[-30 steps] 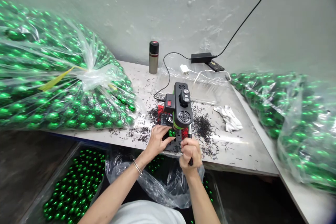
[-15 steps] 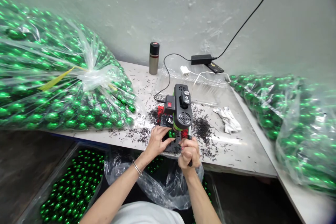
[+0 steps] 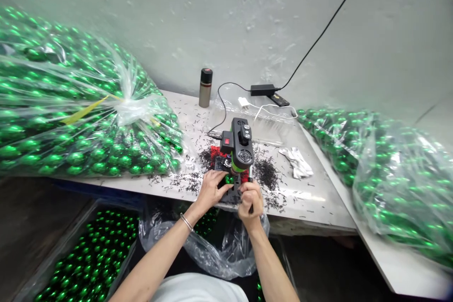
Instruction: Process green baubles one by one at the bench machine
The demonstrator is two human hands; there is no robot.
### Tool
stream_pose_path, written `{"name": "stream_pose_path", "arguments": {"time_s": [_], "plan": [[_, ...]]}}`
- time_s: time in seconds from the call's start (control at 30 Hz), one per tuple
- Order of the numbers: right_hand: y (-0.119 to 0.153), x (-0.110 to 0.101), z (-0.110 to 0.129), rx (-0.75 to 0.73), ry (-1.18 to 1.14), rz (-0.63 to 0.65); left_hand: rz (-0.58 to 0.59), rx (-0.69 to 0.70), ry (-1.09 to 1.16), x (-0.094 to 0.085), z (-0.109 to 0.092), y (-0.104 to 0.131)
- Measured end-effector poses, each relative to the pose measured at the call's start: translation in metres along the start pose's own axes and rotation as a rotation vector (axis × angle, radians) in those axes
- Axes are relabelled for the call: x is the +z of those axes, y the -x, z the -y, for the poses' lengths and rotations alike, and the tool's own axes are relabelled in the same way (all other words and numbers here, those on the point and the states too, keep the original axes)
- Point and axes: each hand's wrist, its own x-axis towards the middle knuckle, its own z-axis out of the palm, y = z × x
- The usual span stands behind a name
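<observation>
Where the left hand (image 3: 211, 189) curls, green ball (image 3: 230, 179) at fingertips, beside machine (image 3: 241, 144)

The lever press (image 3: 242, 144) has a matt, plastic-looking housing, and the bauble (image 3: 229, 179) beneath its head shines like polished metal. Left of the lever press, a tied bag (image 3: 132, 111) is thin, clear, crinkled plastic with glossy highlights. Behind the press, the drinking flask (image 3: 204, 96) looks satin-smooth, the tray (image 3: 272, 138) is glossy clear plastic, and the power adapter (image 3: 262, 90) is dull plastic; the wall (image 3: 212, 19) is bumpy with a faint sheen. Right of the press, the gloves (image 3: 296, 163) are soft, matt cloth on a smooth, light-reflecting tabletop (image 3: 325, 205). In front, a bangle (image 3: 186, 222) gleams like metal.
</observation>
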Motion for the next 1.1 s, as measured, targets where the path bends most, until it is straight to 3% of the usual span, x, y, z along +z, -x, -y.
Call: {"name": "stream_pose_path", "arguments": {"time_s": [0.2, 0.3, 0.5, 0.6, 0.67, 0.8, 0.87, 0.93, 1.1], "plan": [[-0.062, -0.012, 0.029, 0.245, -0.088, -0.067, -0.038, -0.031, 0.039, 0.0, -0.002, -0.002], [-0.079, -0.016, 0.037, 0.275, -0.103, -0.033, -0.058, -0.017, 0.064, -0.011, -0.004, 0.014], [-0.064, -0.016, 0.032, 0.213, -0.111, -0.011, 0.174, 0.129, 0.059, -0.043, -0.004, 0.086], [-0.056, -0.013, 0.029, 0.218, -0.102, -0.024, 0.176, 0.147, -0.001, -0.061, 0.002, 0.093], [-0.055, -0.012, 0.029, 0.221, -0.097, -0.035, 0.077, 0.141, -0.085, -0.076, 0.009, 0.075], [-0.056, -0.011, 0.029, 0.209, -0.096, -0.045, -0.134, 0.016, -0.379, -0.112, 0.03, 0.003], [-0.056, -0.01, 0.029, 0.195, -0.097, -0.046, -0.113, -0.125, -0.509, -0.126, 0.041, -0.033], [-0.056, -0.01, 0.03, 0.185, -0.095, -0.047, -0.019, -0.259, -0.579, -0.134, 0.049, -0.059], [-0.054, -0.009, 0.031, 0.164, -0.094, -0.059, 0.078, -0.384, -0.555, -0.133, 0.06, -0.083]]}}
